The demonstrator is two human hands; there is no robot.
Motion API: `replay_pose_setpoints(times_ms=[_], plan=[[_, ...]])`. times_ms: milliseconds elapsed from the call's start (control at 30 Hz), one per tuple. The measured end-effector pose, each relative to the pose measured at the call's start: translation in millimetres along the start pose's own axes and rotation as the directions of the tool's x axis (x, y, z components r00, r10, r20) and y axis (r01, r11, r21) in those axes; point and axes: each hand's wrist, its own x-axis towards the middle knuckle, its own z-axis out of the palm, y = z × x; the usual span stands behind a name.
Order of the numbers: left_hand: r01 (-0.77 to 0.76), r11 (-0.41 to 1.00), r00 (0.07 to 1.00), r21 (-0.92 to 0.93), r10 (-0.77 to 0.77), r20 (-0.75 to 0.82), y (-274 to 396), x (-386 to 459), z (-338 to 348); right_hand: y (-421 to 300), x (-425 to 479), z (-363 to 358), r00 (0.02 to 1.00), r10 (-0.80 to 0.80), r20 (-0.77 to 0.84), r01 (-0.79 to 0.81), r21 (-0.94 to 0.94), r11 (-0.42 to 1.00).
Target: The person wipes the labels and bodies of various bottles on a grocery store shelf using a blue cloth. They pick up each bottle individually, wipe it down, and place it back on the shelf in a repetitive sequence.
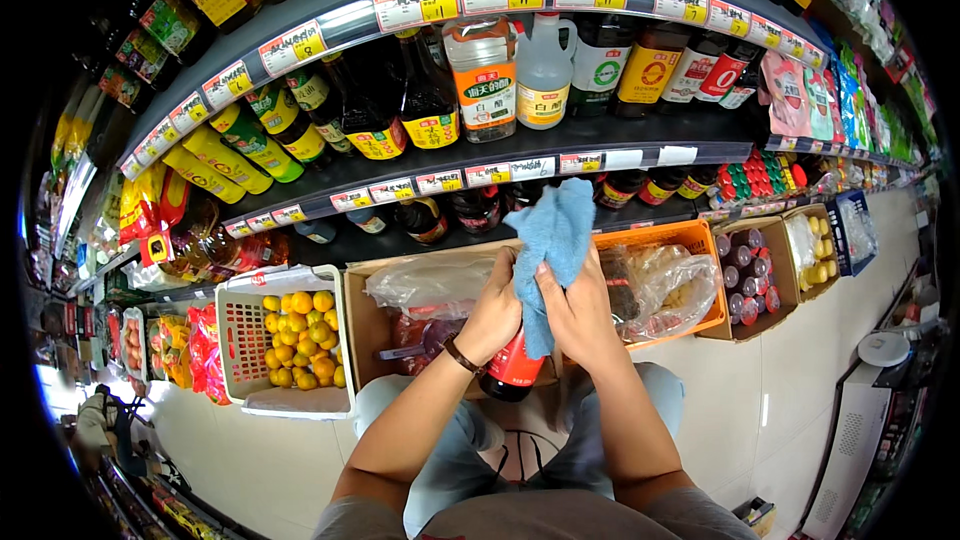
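A dark bottle with a red label [516, 361] is tilted in front of me, its base towards my lap. Around its side is my left hand [492, 315], with a dark band on the wrist. My right hand [579, 307] grips a light blue cloth [556, 229], thumb on top, and presses it against the bottle. The cloth hides the bottle's upper part. Beyond my hands is a shelf [337, 178] with price tags along its edge. A clear vinegar bottle [480, 82] and a white-handled jug [546, 75] stand on it among dark sauce bottles [427, 101].
To the left stands a white basket of small oranges [304, 337]. Below my hands sits a cardboard box [367, 330] with plastic bags and a scoop. An orange crate [709, 240] and a box of purple-lidded jars [750, 277] stand right. A person [112, 420] is at far left.
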Motion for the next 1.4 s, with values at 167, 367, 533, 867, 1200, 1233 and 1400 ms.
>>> replay_pose_setpoints(times_ms=[167,367,533,867,1200,1233,1400], plan=[[0.030,0.989,0.966,0.143,-0.066,0.252,-5,-7,-3,10,10,-8,0.899,0.284,-0.334,-0.233,0.183,0.955],[0.697,0.661,0.659,-0.277,-0.439,0.611,16,-21,11,29,8,-40,0.887,0.461,0.012,-0.103,0.980,0.172],[0.554,0.742,0.818,-0.377,-0.401,0.413,27,-13,-6,11,8,-11,0.847,0.516,0.128,-0.323,0.895,0.308],[-0.132,0.745,0.983,-0.654,0.012,-0.185,41,4,-57,-8,-20,19,0.948,0.180,0.261,-0.262,0.321,0.910],[-0.594,0.759,0.793,-0.266,0.497,-0.351,72,-23,-33,-13,-28,51,0.531,0.316,0.787,-0.739,0.612,-0.282],[-0.600,0.791,0.785,-0.122,0.554,-0.277,72,-25,-31,-8,-32,56,0.540,0.355,0.763,-0.737,0.632,-0.238],[-0.386,0.692,0.757,0.610,0.616,-0.220,68,-32,-4,-20,3,41,0.616,0.636,0.465,-0.502,0.854,-0.138]])
